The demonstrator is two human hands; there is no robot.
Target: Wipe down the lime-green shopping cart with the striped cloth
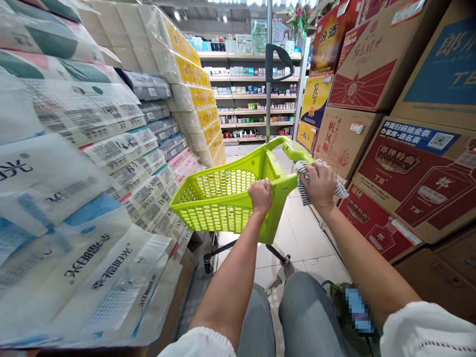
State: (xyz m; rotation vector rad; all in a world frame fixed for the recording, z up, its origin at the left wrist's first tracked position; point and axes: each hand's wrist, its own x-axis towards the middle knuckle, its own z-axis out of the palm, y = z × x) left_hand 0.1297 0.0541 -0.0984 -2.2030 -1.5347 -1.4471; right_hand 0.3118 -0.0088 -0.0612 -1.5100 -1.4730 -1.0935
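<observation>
A lime-green shopping cart [219,218] with a perforated basket stands in front of my knees, on dark legs with casters. My left hand [260,196] is closed around the basket's near rim. With my right hand [319,183] I press a grey-and-white striped cloth [303,191] against the cart's green handle [292,151]. The cloth bunches under my fingers and sticks out past the hand on the right. A metal pole [268,109] with a dark grey hook-shaped grip [277,63] rises from the cart's far side.
Stacked packs of paper goods [122,148] crowd the left side, with yellow-and-white packs [197,89] behind. Cartons [416,163] are piled along the right. Shelves of small boxes [256,89] close off the far end. A dark green bag [340,307] is beside my right leg on the tiled floor [308,243].
</observation>
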